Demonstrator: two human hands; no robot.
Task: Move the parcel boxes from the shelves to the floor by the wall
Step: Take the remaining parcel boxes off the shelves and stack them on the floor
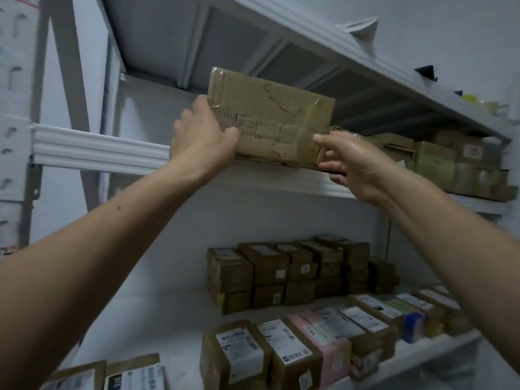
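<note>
Gripping parcel box (270, 119), left hand (202, 136) hides its edge.

On the left hand (205, 136) we see no fingertips: they lie behind the box (270, 119), and the right hand (357, 161) covers its lower right corner. Labels (236, 344) on the lower parcels (211, 358) blur beyond our reading. The bottom edge cuts two cartons (81, 374) at lower left.

The white metal shelf (98, 149) carries a taped brown box (270, 119), apparently resting on edge at its front lip, with more boxes (455, 164) to the right. The lower shelf (146, 342) holds stacked brown boxes (281, 274) at the back and labelled parcels (309, 342) along the front.
</note>
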